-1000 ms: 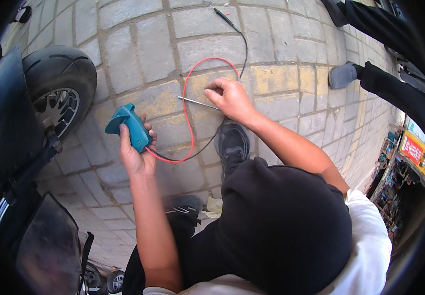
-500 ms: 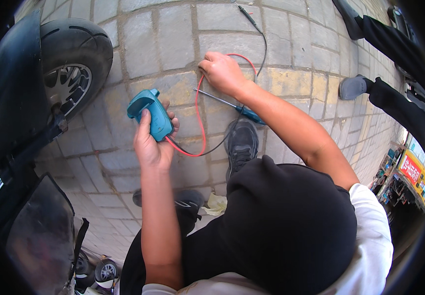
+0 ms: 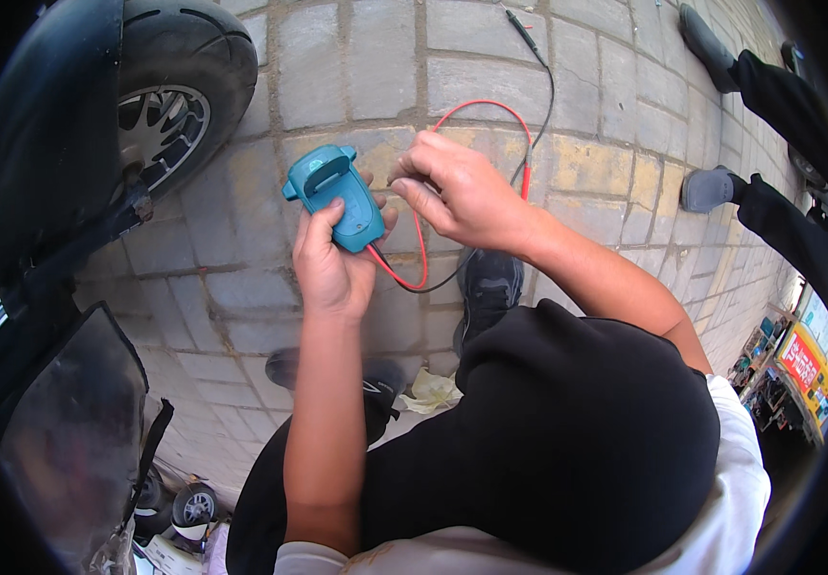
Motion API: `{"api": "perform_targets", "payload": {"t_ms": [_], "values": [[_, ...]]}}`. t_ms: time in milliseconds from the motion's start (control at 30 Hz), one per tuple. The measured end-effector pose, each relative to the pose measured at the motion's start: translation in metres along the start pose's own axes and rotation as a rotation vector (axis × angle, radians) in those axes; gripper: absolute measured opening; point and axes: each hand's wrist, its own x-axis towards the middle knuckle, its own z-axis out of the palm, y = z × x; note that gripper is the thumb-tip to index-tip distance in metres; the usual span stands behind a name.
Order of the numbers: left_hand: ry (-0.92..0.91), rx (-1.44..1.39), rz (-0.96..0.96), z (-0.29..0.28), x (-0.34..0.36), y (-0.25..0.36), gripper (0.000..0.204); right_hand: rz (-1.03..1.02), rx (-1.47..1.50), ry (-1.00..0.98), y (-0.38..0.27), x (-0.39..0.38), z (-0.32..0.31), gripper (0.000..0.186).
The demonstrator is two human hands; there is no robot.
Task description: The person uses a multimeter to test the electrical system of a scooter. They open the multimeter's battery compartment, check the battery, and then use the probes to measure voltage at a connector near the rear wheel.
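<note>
The left hand (image 3: 329,264) clasps a teal plastic housing (image 3: 361,222), thumb on its hollow face, while the right hand (image 3: 466,192), finger and thumb curled, has drawn in just beside it; whether it pinches anything cannot be told. That brings both hands together at the housing, its cavity now more exposed. From its lower end trail a red lead (image 3: 424,251) and black lead (image 3: 552,101), the latter reaching a black probe (image 3: 521,31) on the paving (image 3: 313,72).
</note>
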Motion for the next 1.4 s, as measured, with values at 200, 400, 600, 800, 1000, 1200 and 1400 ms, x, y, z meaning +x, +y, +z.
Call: {"api": "perform_targets", "payload": {"t_ms": [200, 400, 600, 800, 1000, 1200, 1400], "values": [[-0.047, 0.139, 0.209, 0.015, -0.005, -0.007, 0.040, -0.112, -0.119, -0.080, -0.035, -0.007, 0.006, 0.011], [-0.063, 0.277, 0.273, 0.023, -0.010, -0.006, 0.040, -0.248, -0.325, -0.103, -0.035, -0.004, 0.000, 0.011], [-0.102, 0.189, 0.208, 0.026, -0.014, -0.002, 0.039, 0.090, 0.220, -0.072, -0.034, 0.000, -0.006, 0.015], [-0.105, 0.038, 0.082, 0.027, -0.014, -0.002, 0.042, 0.406, 0.703, -0.084, -0.036, -0.005, -0.011, 0.017], [-0.187, -0.016, 0.026, 0.024, -0.013, 0.004, 0.055, 0.532, -0.029, 0.023, 0.014, -0.039, -0.025, 0.024], [-0.205, 0.007, 0.017, 0.020, -0.009, 0.009, 0.062, 0.373, -0.590, -0.147, 0.073, -0.066, 0.018, 0.025], [-0.187, -0.014, 0.033, 0.016, -0.008, 0.019, 0.061, 0.279, -0.516, 0.234, 0.091, -0.065, -0.012, 0.038]]}}
